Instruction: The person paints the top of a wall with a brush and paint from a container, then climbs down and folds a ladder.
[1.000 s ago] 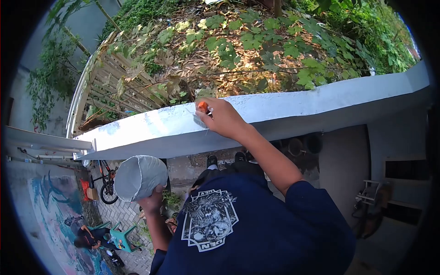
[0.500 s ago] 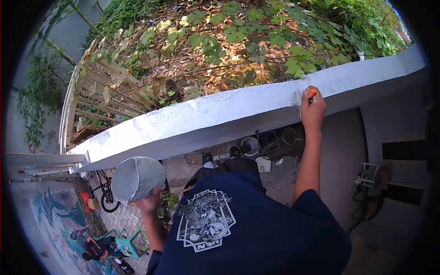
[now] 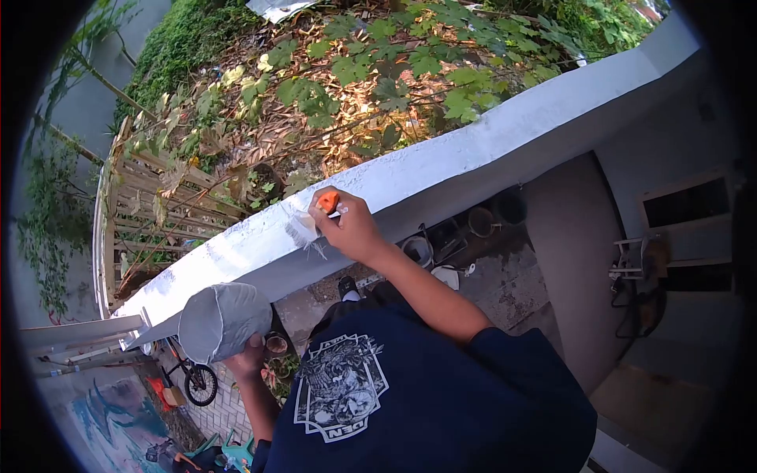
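Observation:
My right hand [image 3: 347,230] is closed round the orange handle of a paintbrush [image 3: 303,232]. The brush's pale, splayed bristles lie at the edge of the white-painted top of a wall [image 3: 426,169], left of the middle of the view. Lower left, my left hand [image 3: 247,359] grips a grey, paint-smeared pot [image 3: 240,319] from below and its right side. The pot tilts with its mouth to the left, and its contents cannot be made out. Most of my left fingers are hidden by the pot.
Dry leaves and vines [image 3: 378,79] lie beyond the wall, with a wooden slatted fence [image 3: 165,205] on the left. Buckets [image 3: 416,251] stand on the ground below. A bicycle [image 3: 199,384] and a seated person [image 3: 201,459] are lower left.
My right hand has swept left along the wall top with the paintbrush, from the right side to left of centre. My left hand still holds the pot. The view has tilted slightly.

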{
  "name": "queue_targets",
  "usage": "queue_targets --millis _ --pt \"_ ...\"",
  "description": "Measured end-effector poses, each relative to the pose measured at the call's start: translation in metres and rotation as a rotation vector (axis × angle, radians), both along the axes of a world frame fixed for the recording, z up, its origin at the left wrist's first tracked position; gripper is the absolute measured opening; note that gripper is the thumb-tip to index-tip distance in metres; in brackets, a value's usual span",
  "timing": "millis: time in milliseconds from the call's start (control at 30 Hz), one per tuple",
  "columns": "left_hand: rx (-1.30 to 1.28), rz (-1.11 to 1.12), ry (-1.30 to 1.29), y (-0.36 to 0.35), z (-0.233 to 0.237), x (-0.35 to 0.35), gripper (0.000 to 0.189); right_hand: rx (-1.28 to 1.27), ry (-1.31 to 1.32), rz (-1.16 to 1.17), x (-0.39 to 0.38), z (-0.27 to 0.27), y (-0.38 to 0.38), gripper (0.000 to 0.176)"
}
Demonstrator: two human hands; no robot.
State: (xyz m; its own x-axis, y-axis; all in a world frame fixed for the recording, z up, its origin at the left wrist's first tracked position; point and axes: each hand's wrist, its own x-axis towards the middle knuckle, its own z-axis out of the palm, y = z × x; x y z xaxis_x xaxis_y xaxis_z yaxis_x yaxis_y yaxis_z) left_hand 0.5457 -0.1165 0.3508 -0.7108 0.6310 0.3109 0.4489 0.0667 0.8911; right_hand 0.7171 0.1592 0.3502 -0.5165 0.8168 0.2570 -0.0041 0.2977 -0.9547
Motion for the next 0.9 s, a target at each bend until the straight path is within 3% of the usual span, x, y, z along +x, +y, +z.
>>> queue_targets --millis 67,133,200,333,367,433,533,667,767,900 --pt "0.026 0.001 -0.016 0.003 -0.001 0.001 0.084 0.024 0.043 -0.126 0.028 -0.016 0.032 0.016" --pt "0.005 -0.040 -0.025 -0.001 -0.012 -0.005 0.081 -0.123 -0.032 -0.226 0.080 -0.032 0.079 0.018" --pt "-0.030 -0.084 -0.033 -0.002 -0.017 -0.010 0.085 0.057 -0.135 -0.377 0.142 -0.044 0.127 0.022" --pt "-0.066 -0.102 -0.051 0.000 -0.021 -0.005 0.090 0.273 -0.427 -0.600 0.228 -0.006 0.174 0.018" --pt "-0.065 -0.099 -0.056 0.000 -0.020 -0.004 0.090 0.275 -0.431 -0.607 0.238 0.002 0.176 0.018" --pt "-0.018 -0.098 -0.074 0.002 -0.021 -0.001 0.092 0.589 -0.611 -0.733 0.253 0.018 0.185 0.016" --pt "-0.029 -0.102 -0.115 -0.001 -0.023 -0.002 0.093 0.720 -0.632 -0.776 0.246 0.036 0.175 0.016" --pt "-0.006 -0.095 -0.133 0.001 -0.026 0.000 0.092 0.616 -0.787 -0.556 0.215 0.003 0.156 0.012" --pt "-0.022 -0.104 -0.171 0.004 -0.026 0.004 0.093 0.741 -0.811 -0.349 0.170 -0.016 0.110 0.025" --pt "-0.033 -0.117 -0.202 0.008 -0.028 0.007 0.094 0.593 -0.580 -0.253 0.121 0.007 0.067 0.024"
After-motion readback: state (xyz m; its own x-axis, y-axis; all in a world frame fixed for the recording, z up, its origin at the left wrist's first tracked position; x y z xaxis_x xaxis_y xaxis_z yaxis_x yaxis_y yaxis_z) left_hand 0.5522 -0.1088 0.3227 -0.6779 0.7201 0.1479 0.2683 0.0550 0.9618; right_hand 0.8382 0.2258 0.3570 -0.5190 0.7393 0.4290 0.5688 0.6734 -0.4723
